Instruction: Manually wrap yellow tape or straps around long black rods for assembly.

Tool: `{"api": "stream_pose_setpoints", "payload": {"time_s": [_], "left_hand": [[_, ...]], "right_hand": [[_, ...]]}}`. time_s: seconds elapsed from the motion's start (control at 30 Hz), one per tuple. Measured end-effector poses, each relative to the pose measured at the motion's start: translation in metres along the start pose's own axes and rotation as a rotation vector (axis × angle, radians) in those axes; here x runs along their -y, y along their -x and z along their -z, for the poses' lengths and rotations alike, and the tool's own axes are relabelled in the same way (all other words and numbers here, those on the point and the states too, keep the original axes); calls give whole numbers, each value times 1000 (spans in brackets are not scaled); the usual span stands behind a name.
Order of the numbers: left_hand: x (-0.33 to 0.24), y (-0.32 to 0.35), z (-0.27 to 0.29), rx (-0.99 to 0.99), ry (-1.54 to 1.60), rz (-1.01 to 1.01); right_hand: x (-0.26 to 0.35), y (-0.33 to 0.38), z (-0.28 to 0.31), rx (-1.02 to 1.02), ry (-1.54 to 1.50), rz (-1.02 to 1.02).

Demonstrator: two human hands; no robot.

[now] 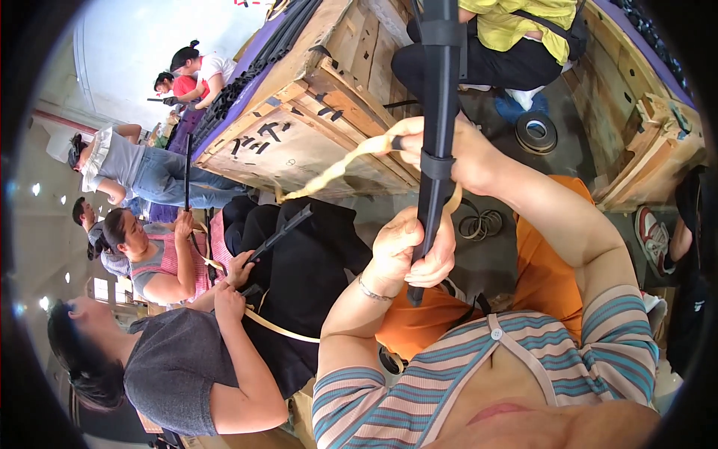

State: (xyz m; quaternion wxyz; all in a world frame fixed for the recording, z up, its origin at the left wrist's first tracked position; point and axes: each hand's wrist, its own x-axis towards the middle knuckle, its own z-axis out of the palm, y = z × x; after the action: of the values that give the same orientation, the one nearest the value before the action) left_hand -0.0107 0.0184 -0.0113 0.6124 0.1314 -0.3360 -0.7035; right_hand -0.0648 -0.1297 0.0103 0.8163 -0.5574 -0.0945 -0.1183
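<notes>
A long black bar (pixel 440 97) stands almost upright in front of me, with darker bands round it. My left hand (pixel 413 248) is closed round its lower end, the tip sticking out below the fingers. Higher up, my right hand (pixel 456 153) is closed behind the bar, which partly hides its fingers. These pinch a twisted pale yellow strip (pixel 336 170) that trails off to the left and has a dark piece at my fingers. Another pale piece curves down beside the bar between my two hands.
Wooden crates (pixel 273 142) covered in purple cloth stand ahead and at the right, with black bars on top. A black tape roll (pixel 536 133) and a loose coil (pixel 480 223) lie on the floor. Close on my left, co-workers (pixel 202 367) hold black bars; one in yellow (pixel 516 34) sits ahead.
</notes>
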Motion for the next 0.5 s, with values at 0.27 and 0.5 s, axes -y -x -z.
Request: {"api": "stream_pose_setpoints", "payload": {"time_s": [0.27,0.5], "left_hand": [[-3,1,8,81,269,-57],[-5,0,10,175,396,-48]], "right_hand": [[10,5,-2,-6,206,272],[9,-2,18,231,-37,115]]}}
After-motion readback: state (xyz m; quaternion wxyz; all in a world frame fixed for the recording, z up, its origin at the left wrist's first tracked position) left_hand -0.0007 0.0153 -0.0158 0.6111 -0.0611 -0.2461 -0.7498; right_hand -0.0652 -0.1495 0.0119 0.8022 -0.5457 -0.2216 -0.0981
